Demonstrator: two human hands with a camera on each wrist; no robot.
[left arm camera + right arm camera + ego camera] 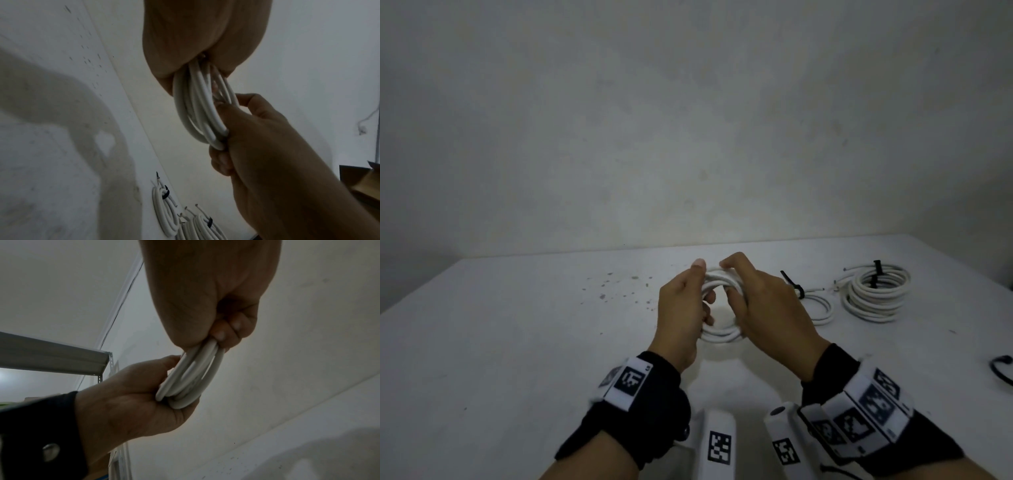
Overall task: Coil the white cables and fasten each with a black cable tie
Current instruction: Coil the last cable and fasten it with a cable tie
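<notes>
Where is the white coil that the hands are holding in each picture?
Head: the coil sits at the centre, between the left hand and right hand, over the table.
Left wrist: upper middle, hanging from the palm.
Right wrist: centre, below the palm.
Shared landmark: both hands grip it in every view.

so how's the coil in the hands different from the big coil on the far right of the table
The held coil is gripped off the table by the left hand and right hand; the big coil lies flat on it. The big coil carries a black tie; the held coil shows none. Both are white cable.
</notes>
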